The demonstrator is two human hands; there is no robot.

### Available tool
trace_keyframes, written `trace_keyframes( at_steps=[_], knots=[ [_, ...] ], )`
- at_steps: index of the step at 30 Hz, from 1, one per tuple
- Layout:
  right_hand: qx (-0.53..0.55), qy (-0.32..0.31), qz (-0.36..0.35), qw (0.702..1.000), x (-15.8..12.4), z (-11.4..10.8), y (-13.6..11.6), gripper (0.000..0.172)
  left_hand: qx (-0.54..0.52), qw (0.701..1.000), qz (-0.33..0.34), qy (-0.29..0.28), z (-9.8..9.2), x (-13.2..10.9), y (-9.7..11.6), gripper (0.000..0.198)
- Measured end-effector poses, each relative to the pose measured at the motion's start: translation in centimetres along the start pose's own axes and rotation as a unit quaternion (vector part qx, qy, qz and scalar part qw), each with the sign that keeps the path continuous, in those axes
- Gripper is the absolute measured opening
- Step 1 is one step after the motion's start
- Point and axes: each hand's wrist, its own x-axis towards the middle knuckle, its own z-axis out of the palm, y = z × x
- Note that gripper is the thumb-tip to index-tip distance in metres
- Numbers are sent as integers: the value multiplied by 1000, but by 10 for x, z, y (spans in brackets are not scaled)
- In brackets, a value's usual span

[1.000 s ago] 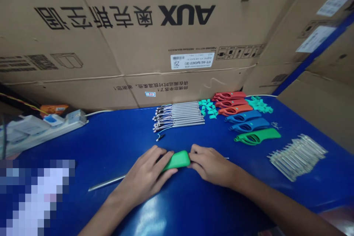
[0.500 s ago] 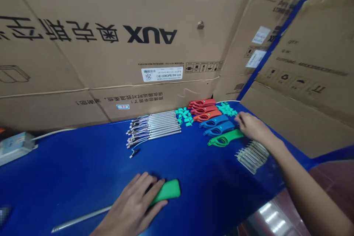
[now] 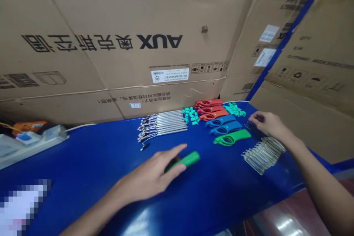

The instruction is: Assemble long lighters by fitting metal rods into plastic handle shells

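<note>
My left hand (image 3: 166, 166) is above the middle of the blue table, its thumb and fingers around a green plastic handle (image 3: 190, 159); the index finger points away from it. Most of the handle's near end is hidden by the hand. My right hand (image 3: 267, 122) is at the table's right side with fingertips pinched together, over a few small thin pieces (image 3: 248, 126); what it holds, if anything, I cannot make out. Left of it lie a green handle half with a loop (image 3: 232, 137), blue ones (image 3: 225, 128), an orange one (image 3: 214, 115) and red ones (image 3: 210, 103).
Silver tubes with wires (image 3: 172, 123) lie in a row at the back. Teal small parts (image 3: 191, 115) sit beside them, with another teal pile (image 3: 235, 109) farther right. Thin metal strips (image 3: 262, 155) lie near my right forearm. A power strip (image 3: 35, 143) is at left; cardboard (image 3: 110, 66) walls the back.
My left hand has raised and turned the green handle, moving it up and right. My right hand has shifted slightly right of the handle row. The view has swung a little left.
</note>
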Motion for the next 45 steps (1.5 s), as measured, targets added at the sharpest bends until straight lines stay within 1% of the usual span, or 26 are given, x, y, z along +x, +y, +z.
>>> trace_keyframes(
  at_steps=[1,2,3,4,6,7,9,10,11,12,14,16,19,22,24,26,28,29,31,34,36,38,43,45],
  knots=[
    [15,-2,-13,1000,-7,-9,-11,13,-72,997,-12,31,-8,4,1,50],
    [39,-10,-39,998,-16,-18,-24,20,-153,986,-17,60,-15,8,0,51],
    [84,-15,-73,994,-27,-25,-39,28,-239,967,-19,82,-21,11,-1,52],
    [126,-16,-99,987,-39,-29,-56,34,-320,942,-19,102,-25,14,-2,50],
    [196,-62,-148,967,-66,-28,-93,38,-465,872,-21,149,-29,18,-4,43],
    [219,-73,-160,960,-80,-23,-113,38,-523,833,-20,179,-28,19,-5,39],
    [248,-61,-195,947,-106,-6,-151,40,-607,757,-11,242,-21,20,-6,34],
    [251,-65,-224,939,-116,5,-168,43,-633,726,-4,267,-16,20,-7,32],
    [253,-78,-253,931,-123,16,-183,47,-650,704,-1,286,-10,18,-7,30],
    [246,-89,-278,924,-128,26,-195,48,-659,691,-3,297,-4,16,-9,29],
    [238,-95,-300,919,-132,44,-212,44,-664,682,-15,306,6,9,-13,30],
    [239,-103,-310,915,-131,56,-221,35,-656,689,-28,307,15,-1,-21,34],
    [235,-121,-317,911,-129,67,-225,22,-638,708,-44,299,23,-19,-37,39],
    [221,-128,-332,908,-130,75,-225,23,-615,738,-55,272,27,-35,-54,43],
    [223,-122,-363,897,-131,81,-223,26,-577,772,-71,258,27,-44,-64,47],
    [233,-108,-396,881,-130,87,-219,28,-510,820,-96,242,23,-52,-71,49],
    [247,-102,-424,866,-127,92,-215,30,-432,869,-120,212,18,-60,-76,44],
    [253,-102,-434,858,-126,94,-212,31,-395,888,-125,201,15,-63,-77,41],
    [265,-106,-455,844,-124,97,-209,32,-324,919,-127,186,9,-68,-77,37],
    [273,-117,-476,828,-125,98,-206,35,-224,953,-125,159,0,-73,-74,33],
    [275,-128,-479,824,-127,98,-206,36,-174,967,-119,142,-6,-75,-72,31],
    [271,-137,-477,824,-129,98,-206,36,-145,975,-106,133,-10,-77,-71,30],
    [253,-142,-488,823,-130,100,-205,35,-125,981,-84,118,-13,-78,-73,28],
    [242,-150,-489,824,-131,100,-205,36,-115,982,-85,125,-12,-79,-75,28]
  ],
)
